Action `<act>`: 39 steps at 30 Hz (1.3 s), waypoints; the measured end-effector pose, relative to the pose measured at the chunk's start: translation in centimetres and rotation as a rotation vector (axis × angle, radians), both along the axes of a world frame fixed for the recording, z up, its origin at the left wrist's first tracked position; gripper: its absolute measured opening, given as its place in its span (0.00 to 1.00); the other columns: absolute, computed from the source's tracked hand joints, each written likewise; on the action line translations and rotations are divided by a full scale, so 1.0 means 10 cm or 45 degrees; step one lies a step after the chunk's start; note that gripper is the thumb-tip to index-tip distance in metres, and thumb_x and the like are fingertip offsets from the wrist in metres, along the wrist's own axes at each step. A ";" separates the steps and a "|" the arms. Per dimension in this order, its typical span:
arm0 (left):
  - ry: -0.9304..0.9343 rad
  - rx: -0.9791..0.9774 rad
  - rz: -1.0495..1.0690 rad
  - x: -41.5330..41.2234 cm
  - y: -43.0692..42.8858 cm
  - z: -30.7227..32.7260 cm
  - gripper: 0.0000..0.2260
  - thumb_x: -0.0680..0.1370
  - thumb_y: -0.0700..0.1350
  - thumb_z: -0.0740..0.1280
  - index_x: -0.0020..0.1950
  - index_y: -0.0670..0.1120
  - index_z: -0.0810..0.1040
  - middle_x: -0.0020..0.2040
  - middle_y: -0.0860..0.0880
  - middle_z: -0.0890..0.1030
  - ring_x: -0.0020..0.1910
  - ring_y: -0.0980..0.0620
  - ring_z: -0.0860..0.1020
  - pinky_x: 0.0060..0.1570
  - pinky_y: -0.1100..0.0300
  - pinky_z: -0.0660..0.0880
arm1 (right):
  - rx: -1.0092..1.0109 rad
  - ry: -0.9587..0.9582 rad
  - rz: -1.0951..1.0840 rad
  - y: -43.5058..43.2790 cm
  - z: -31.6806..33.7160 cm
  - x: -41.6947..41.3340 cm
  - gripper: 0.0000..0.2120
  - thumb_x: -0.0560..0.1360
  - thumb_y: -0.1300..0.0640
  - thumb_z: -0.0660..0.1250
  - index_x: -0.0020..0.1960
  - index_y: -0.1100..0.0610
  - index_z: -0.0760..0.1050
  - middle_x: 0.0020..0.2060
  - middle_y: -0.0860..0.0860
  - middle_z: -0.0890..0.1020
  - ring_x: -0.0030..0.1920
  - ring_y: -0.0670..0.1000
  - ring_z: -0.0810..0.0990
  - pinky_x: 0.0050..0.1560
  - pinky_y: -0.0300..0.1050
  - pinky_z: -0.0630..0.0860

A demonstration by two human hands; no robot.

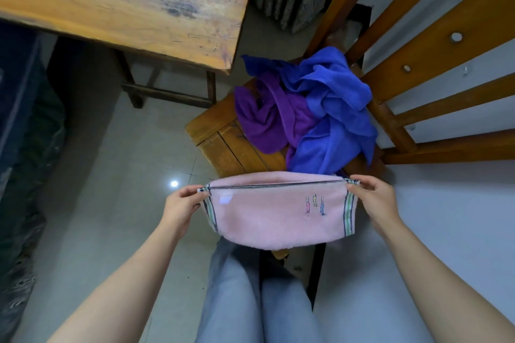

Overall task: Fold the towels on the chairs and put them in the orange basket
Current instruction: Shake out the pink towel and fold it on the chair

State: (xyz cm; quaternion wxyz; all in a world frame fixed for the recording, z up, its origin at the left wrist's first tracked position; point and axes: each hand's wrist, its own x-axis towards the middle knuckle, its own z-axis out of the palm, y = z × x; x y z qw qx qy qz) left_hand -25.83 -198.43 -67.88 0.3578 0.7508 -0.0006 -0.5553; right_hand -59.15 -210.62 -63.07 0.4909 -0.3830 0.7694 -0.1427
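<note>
A pink towel (274,211) with striped ends hangs folded in half in front of me, held in the air above my legs. My left hand (182,205) pinches its upper left corner and my right hand (374,198) pinches its upper right corner. Behind it, a blue towel (334,108) and a purple towel (267,117) lie crumpled together on the seat of a wooden chair (223,136). No orange basket is in view.
A worn wooden table (133,0) stands at the upper left, its legs on the tiled floor (111,175). The chair's slatted back (446,44) rises at the right against a white wall. Dark fabric-covered furniture (22,120) runs along the left edge.
</note>
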 end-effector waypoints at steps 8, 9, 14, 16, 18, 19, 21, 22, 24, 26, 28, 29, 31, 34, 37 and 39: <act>-0.508 -0.244 -0.525 0.05 0.17 0.94 0.15 0.70 0.28 0.69 0.54 0.40 0.80 0.44 0.45 0.80 0.43 0.51 0.75 0.41 0.71 0.72 | -0.057 0.277 0.620 0.13 0.82 -0.16 0.23 0.73 0.66 0.68 0.67 0.59 0.71 0.54 0.58 0.74 0.60 0.56 0.71 0.60 0.46 0.67; -0.615 -0.283 -0.640 0.05 0.20 1.09 0.17 0.69 0.30 0.70 0.56 0.41 0.79 0.44 0.46 0.79 0.44 0.50 0.75 0.42 0.68 0.71 | -0.099 0.328 0.713 0.15 0.96 -0.18 0.23 0.73 0.66 0.67 0.68 0.58 0.70 0.50 0.57 0.75 0.60 0.56 0.69 0.59 0.45 0.66; -1.146 -0.365 -0.901 0.06 0.19 1.69 0.08 0.68 0.32 0.71 0.46 0.39 0.83 0.38 0.46 0.74 0.43 0.43 0.75 0.41 0.59 0.64 | -0.324 0.515 0.811 0.15 1.55 -0.19 0.17 0.73 0.66 0.66 0.61 0.63 0.76 0.42 0.55 0.73 0.55 0.57 0.69 0.49 0.44 0.65; -1.257 -0.419 -0.921 0.10 0.14 1.89 0.07 0.67 0.32 0.73 0.43 0.38 0.82 0.38 0.44 0.75 0.41 0.42 0.75 0.39 0.57 0.66 | -0.374 0.528 0.729 0.12 1.76 -0.18 0.11 0.73 0.66 0.66 0.55 0.64 0.78 0.45 0.55 0.73 0.54 0.57 0.70 0.46 0.41 0.64; -1.371 -0.511 -0.953 0.15 0.09 2.13 0.07 0.65 0.33 0.75 0.42 0.37 0.82 0.41 0.43 0.76 0.42 0.43 0.75 0.39 0.56 0.68 | -0.425 0.516 0.678 0.10 2.00 -0.15 0.08 0.73 0.65 0.67 0.52 0.64 0.78 0.49 0.56 0.74 0.56 0.57 0.71 0.46 0.41 0.65; -1.411 -0.558 -0.949 0.18 0.06 2.25 0.07 0.65 0.32 0.75 0.41 0.37 0.82 0.44 0.41 0.78 0.44 0.42 0.75 0.40 0.55 0.69 | -0.455 0.504 0.665 0.08 2.11 -0.14 0.08 0.73 0.64 0.68 0.52 0.65 0.78 0.53 0.57 0.75 0.58 0.57 0.71 0.48 0.42 0.66; -1.434 -0.661 -0.896 0.24 -0.02 2.54 0.07 0.65 0.31 0.75 0.42 0.36 0.82 0.51 0.38 0.79 0.51 0.41 0.76 0.48 0.55 0.71 | -0.523 0.462 0.638 0.03 2.34 -0.13 0.09 0.73 0.64 0.68 0.52 0.65 0.79 0.61 0.57 0.75 0.63 0.56 0.70 0.56 0.45 0.67; -1.411 -0.725 -0.847 0.26 -0.06 2.67 0.07 0.66 0.31 0.75 0.41 0.36 0.82 0.52 0.38 0.80 0.52 0.42 0.77 0.51 0.57 0.71 | -0.548 0.421 0.619 0.00 2.46 -0.12 0.09 0.74 0.63 0.68 0.53 0.64 0.79 0.63 0.56 0.75 0.64 0.56 0.70 0.59 0.45 0.68; -1.316 -0.856 -0.757 0.30 -0.11 2.93 0.07 0.66 0.30 0.74 0.41 0.38 0.82 0.50 0.41 0.81 0.50 0.48 0.78 0.51 0.68 0.71 | -0.548 0.314 0.566 -0.03 2.70 -0.12 0.10 0.74 0.63 0.67 0.55 0.63 0.78 0.58 0.55 0.78 0.58 0.54 0.74 0.56 0.45 0.70; -1.210 -0.912 -0.708 0.32 -0.14 3.15 0.11 0.67 0.29 0.73 0.42 0.45 0.80 0.43 0.46 0.82 0.43 0.60 0.78 0.45 0.76 0.71 | -0.520 0.194 0.513 -0.06 2.89 -0.11 0.10 0.74 0.63 0.67 0.55 0.62 0.77 0.49 0.54 0.78 0.51 0.51 0.73 0.51 0.44 0.71; -1.120 -0.934 -0.701 0.34 -0.16 3.36 0.15 0.69 0.29 0.71 0.41 0.50 0.78 0.37 0.52 0.81 0.39 0.64 0.78 0.40 0.75 0.72 | -0.558 0.081 0.447 -0.07 3.08 -0.11 0.06 0.73 0.65 0.67 0.50 0.61 0.77 0.44 0.53 0.78 0.47 0.51 0.74 0.48 0.45 0.73; -1.081 -0.955 -0.695 0.35 -0.17 3.47 0.16 0.70 0.29 0.70 0.40 0.52 0.77 0.34 0.55 0.81 0.38 0.65 0.77 0.39 0.74 0.72 | -0.594 0.026 0.407 -0.08 3.17 -0.11 0.04 0.73 0.66 0.67 0.47 0.61 0.76 0.42 0.54 0.78 0.45 0.52 0.74 0.45 0.44 0.74; -0.984 -1.024 -0.635 0.37 -0.21 3.66 0.16 0.71 0.29 0.69 0.40 0.51 0.76 0.34 0.59 0.81 0.35 0.66 0.77 0.37 0.75 0.72 | -0.674 -0.094 0.346 -0.09 3.34 -0.09 0.04 0.73 0.68 0.67 0.45 0.61 0.74 0.38 0.55 0.78 0.40 0.50 0.75 0.37 0.36 0.74; -0.845 -1.148 -0.484 0.37 -0.29 3.86 0.12 0.73 0.30 0.67 0.41 0.49 0.75 0.33 0.61 0.80 0.33 0.64 0.76 0.35 0.73 0.72 | -0.735 -0.297 0.249 -0.11 3.51 -0.05 0.05 0.74 0.68 0.64 0.43 0.60 0.73 0.35 0.52 0.78 0.38 0.48 0.76 0.35 0.31 0.74; -0.699 -1.228 -0.348 0.32 -0.33 3.97 0.11 0.76 0.32 0.63 0.43 0.48 0.74 0.35 0.56 0.79 0.32 0.63 0.76 0.33 0.71 0.73 | -0.714 -0.504 0.142 -0.15 3.57 -0.02 0.07 0.76 0.67 0.62 0.42 0.57 0.73 0.34 0.50 0.80 0.37 0.47 0.79 0.38 0.40 0.75; -0.643 -1.201 -0.321 0.29 -0.34 3.95 0.11 0.77 0.32 0.63 0.44 0.48 0.74 0.37 0.50 0.77 0.33 0.61 0.76 0.34 0.68 0.73 | -0.664 -0.529 0.139 -0.14 3.52 -0.01 0.06 0.77 0.65 0.61 0.44 0.57 0.72 0.35 0.51 0.80 0.37 0.47 0.80 0.38 0.41 0.74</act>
